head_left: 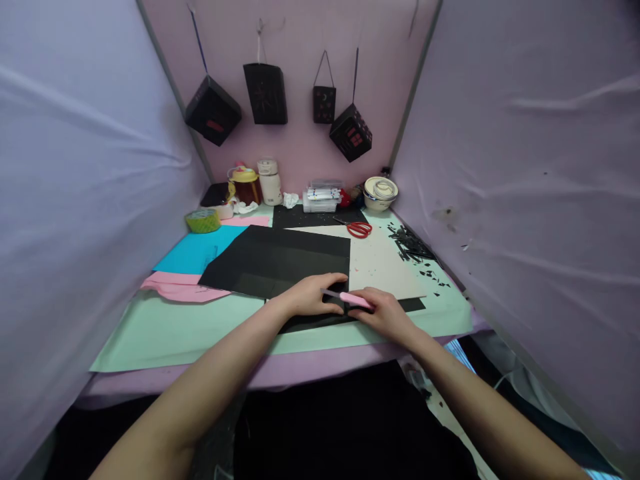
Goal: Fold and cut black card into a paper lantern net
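Black paper everywhere right now. The big black sheet (280, 263) lies across my surface (165, 330), on top of the mint green cover, with cyan paper (200, 257) and pink paper (180, 287) poking out on the left and a cream board (383, 267) on the right. Four finished-looking black paper lanterns (265, 93) already hang on the back wall, and the heap of black offcuts (413, 248) on the right says plenty of cutting is done. This sheet looks early though: I'd say it's only getting its first cuts along the near edge.

My left hand (313, 297) is pressed flat on the sheet, nothing gripped. My right hand (385, 313) is closed around a pink craft knife (350, 299), tip pointing at my left fingers. The red scissors (359, 229) sit unused further back.

Can't make out the blade or any cut line, my hands cover it. The stuff along the back wall is too small to name for sure.
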Demonstrator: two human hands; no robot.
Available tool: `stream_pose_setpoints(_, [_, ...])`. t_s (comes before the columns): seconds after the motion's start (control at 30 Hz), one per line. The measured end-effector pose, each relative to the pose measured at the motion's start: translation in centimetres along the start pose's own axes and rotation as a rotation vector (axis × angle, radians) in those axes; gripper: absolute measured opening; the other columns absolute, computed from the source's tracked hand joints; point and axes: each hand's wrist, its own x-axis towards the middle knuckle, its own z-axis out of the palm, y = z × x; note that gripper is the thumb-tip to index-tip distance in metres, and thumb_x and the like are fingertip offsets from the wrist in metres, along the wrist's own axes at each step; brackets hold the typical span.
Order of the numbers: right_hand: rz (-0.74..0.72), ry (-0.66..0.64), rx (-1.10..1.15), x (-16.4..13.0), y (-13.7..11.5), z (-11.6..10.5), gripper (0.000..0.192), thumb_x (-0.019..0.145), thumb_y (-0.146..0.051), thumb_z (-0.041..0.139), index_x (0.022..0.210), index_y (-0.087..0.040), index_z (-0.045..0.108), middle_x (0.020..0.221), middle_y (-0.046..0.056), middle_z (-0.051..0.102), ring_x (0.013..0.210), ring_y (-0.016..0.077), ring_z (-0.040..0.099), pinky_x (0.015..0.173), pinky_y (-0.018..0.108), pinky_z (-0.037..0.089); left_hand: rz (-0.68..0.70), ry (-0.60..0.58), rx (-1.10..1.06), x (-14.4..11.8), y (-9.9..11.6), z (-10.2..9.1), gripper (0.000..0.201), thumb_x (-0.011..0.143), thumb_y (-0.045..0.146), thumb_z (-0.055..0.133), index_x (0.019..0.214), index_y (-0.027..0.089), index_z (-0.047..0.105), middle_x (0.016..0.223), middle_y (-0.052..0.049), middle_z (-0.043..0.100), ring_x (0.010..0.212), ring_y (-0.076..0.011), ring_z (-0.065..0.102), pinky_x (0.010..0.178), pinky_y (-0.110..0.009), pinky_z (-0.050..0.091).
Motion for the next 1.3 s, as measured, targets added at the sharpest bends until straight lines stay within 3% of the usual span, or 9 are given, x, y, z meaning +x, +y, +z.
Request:
stream_pose_setpoints(0.13, [-0.032,0.082,0.001,1.0,0.3,0.8,0.018,0.082,-0.015,0.054,0.086,-0.021,0.070,0.071,0.001,0.054,0.067,0.0144,0.053,0.063,0.025,0.038,0.071,-0.016,0.051,0.1,-0.1,0.0,0.053,0.075,0.048,0.071,0.120,0.021,0.061,0.135,-0.011,0.054,0.129,-0.0244,0.046,0.109,-0.036,0.034])
stream_pose_setpoints(0.3, [-0.008,0.168,0.080,2.3,0.8,0.4,0.015,0.084,-0.019,0.052,0.076,-0.019,0.065,0.073,0.002,0.055,0.072,0.0158,0.053,0.066,0.027,0.040,0.064,-0.050,0.106,0.2,0.5,-0.3,0.051,0.077,0.045,0.070,0.119,0.018,0.063,0.134,-0.012,0.055,0.127,-0.0251,0.048,0.105,-0.034,0.038])
stream_pose_setpoints(0.6, [0.083,0.142,-0.054,4.6,2.2,1.1,0.014,0.083,-0.018,0.051,0.075,-0.019,0.062,0.074,0.001,0.055,0.070,0.0147,0.052,0.065,0.025,0.038,0.063,-0.060,0.052,0.1,0.3,-0.4,0.050,0.076,0.044,0.071,0.118,0.017,0.062,0.140,-0.011,0.049,0.133,-0.0241,0.041,0.110,-0.034,0.032])
stream_pose_setpoints(0.83, [0.135,0.120,-0.086,5.1,2.2,1.1,0.011,0.080,-0.018,0.054,0.077,-0.020,0.065,0.077,0.002,0.059,0.073,0.0149,0.054,0.067,0.025,0.038,-0.052,-0.023,0.020,0.0,1.1,-0.6,0.067,0.073,0.046,0.073,0.129,0.020,0.048,0.125,-0.010,0.060,0.110,-0.0277,0.060,0.091,-0.036,0.046])
stream_pose_setpoints(1.07, [0.190,0.138,-0.074,5.4,1.8,1.0,0.011,0.076,-0.020,0.056,0.085,-0.020,0.063,0.082,0.002,0.065,0.076,0.0164,0.057,0.069,0.027,0.040,0.090,-0.051,0.000,0.1,0.8,-0.7,0.058,0.079,0.041,0.069,0.131,0.024,0.051,0.137,-0.007,0.052,0.130,-0.0235,0.043,0.107,-0.035,0.035])
stream_pose_setpoints(1.3, [0.307,0.143,-0.014,3.0,2.3,-1.4,0.021,0.076,-0.039,0.060,0.085,-0.021,0.056,0.076,0.000,0.063,0.069,0.0166,0.056,0.063,0.027,0.040,0.046,-0.064,0.095,0.0,0.5,-0.3,0.052,0.080,0.049,0.065,0.124,0.021,0.059,0.143,-0.010,0.045,0.131,-0.0247,0.043,0.107,-0.036,0.035])
